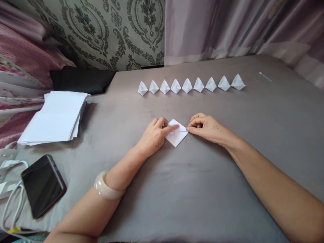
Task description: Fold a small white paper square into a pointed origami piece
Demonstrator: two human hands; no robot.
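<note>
Nearest, at the left edge, a dark phone (pixel 43 185) lies face up beside white cables (pixel 10 189), with no brand or writing readable on it. A pale bangle (pixel 107 187) sits on the left forearm. In the middle of the grey desk (pixel 192 189) lies a small white folded paper (pixel 177 134), diamond-shaped. The left hand (pixel 153 136) presses its forefinger along the paper's middle crease, and the right hand (pixel 210 128) pinches its right corner. The sheet looks light, thin and easily creased, best held at corners and edges. To the left rests a stack of blank paper (pixel 57 116). Farther back stands a row of nine folded paper shapes (pixel 187 85), then a thin swab (pixel 265 77), patterned wallpaper and curtains.
</note>
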